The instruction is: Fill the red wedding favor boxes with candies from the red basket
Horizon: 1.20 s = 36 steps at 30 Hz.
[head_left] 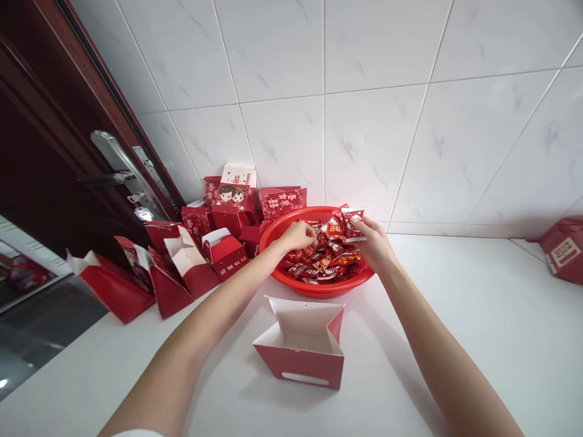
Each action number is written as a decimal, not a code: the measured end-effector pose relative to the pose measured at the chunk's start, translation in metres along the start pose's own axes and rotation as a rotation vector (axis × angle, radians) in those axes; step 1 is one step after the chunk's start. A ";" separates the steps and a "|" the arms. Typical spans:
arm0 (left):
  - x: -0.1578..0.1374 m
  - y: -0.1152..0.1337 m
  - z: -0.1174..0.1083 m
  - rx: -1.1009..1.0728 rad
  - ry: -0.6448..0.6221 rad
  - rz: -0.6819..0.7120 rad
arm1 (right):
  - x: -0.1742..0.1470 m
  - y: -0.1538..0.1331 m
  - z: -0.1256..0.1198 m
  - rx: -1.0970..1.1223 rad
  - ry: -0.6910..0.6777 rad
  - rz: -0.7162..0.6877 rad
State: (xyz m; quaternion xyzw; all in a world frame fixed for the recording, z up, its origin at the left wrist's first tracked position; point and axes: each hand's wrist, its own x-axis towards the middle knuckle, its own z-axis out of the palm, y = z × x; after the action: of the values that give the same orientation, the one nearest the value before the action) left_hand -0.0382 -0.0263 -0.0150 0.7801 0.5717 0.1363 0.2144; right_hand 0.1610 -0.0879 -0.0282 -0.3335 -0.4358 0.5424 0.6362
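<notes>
A red plastic basket [314,291] full of red-wrapped candies [323,258] stands on the white table against the wall. Into its left side reaches my left hand [298,235], fingers curled together over the candies; what they grip, if anything, is hidden. At the basket's right rim my right hand [377,243] is closed on a small red and white candy packet [354,223], thumb across its front. Another red wrapper is right beside that packet. In front of the basket, nearer to me, an open red paper gift box [298,352] with a white inside stands with nothing in it.
Several red gift boxes [225,255], some open and some folded, crowd the table's left side and back. A dark wooden door [50,109] with a metal handle is beyond them. Another red box [565,249] sits at the far right by the tiled wall [373,139].
</notes>
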 end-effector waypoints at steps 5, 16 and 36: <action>-0.008 0.007 0.004 0.028 -0.268 0.079 | -0.001 -0.001 0.002 0.021 0.016 0.005; -0.002 0.001 0.008 0.082 -0.470 0.150 | 0.000 0.001 0.000 0.002 -0.003 0.003; -0.001 0.004 0.013 -0.188 -0.643 -0.008 | -0.002 -0.001 0.002 0.035 -0.006 0.013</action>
State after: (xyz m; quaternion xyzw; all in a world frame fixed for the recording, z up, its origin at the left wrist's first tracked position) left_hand -0.0293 -0.0308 -0.0241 0.7577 0.4628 -0.0654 0.4555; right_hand 0.1594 -0.0900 -0.0271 -0.3234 -0.4260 0.5550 0.6371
